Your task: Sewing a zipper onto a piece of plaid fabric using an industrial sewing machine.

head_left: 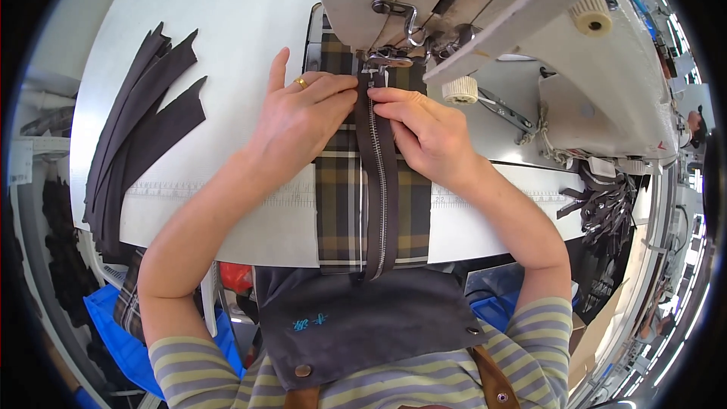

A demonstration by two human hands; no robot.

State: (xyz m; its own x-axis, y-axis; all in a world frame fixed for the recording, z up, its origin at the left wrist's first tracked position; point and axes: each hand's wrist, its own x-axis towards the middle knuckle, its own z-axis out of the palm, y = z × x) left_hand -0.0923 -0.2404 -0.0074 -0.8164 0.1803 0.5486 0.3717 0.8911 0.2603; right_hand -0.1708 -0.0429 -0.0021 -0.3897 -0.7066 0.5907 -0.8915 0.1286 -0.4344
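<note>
A: ok where's the zip (382, 204) sitting?

B: Top end's right at the foot (390, 60) of the sewing machine (485, 15). It lies lengthwise on a strip of plaid cloth (338, 216) – metal teeth, dark brown tape – curves a bit on the way down, and the bottom end pokes just past the cloth's near edge.

A: And the hands?

B: Left hand (307, 110) is on the plaid with its fingertips at the left edge of the tape, little finger stuck up, gold ring (301, 83) on the next one. Can't tell if it's gripping or just pressing, the thumb's hidden. Right hand (432, 136) has its fingers bent, tips on the tape right by the teeth, just below the foot. Might be a pinch, might be plain pressure, honestly can't tell from where I'm standing.

A: Anything else on the table (242, 11)?

B: Yeah, a bunch of dark fabric strips (144, 113) over on the left, some hanging off the front edge. There's a ruler scale (291, 195) running across the white top, passing under the plaid. Metal snips (506, 111) lie over by the machine, and there's a dark tangled heap (608, 208) at the far right. The person's in a dark apron (371, 326) over a striped shirt (201, 367).
</note>
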